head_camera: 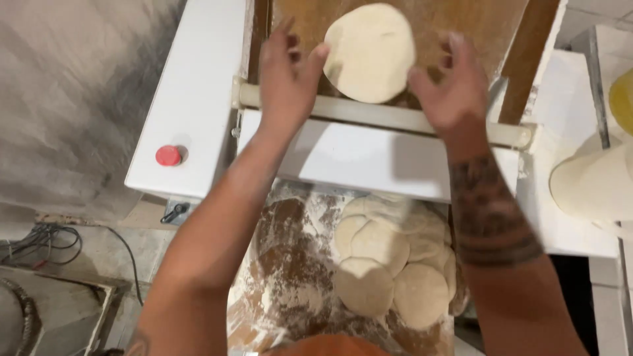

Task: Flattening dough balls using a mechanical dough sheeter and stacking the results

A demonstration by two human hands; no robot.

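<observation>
Floured dough rounds below; dough disc between both hands.

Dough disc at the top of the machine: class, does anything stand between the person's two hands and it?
Nothing visible does. The dough disc lies on the brown sloped board just above the cream roller. The left hand has fingers at its left edge, and the right hand is at its right edge.
</observation>
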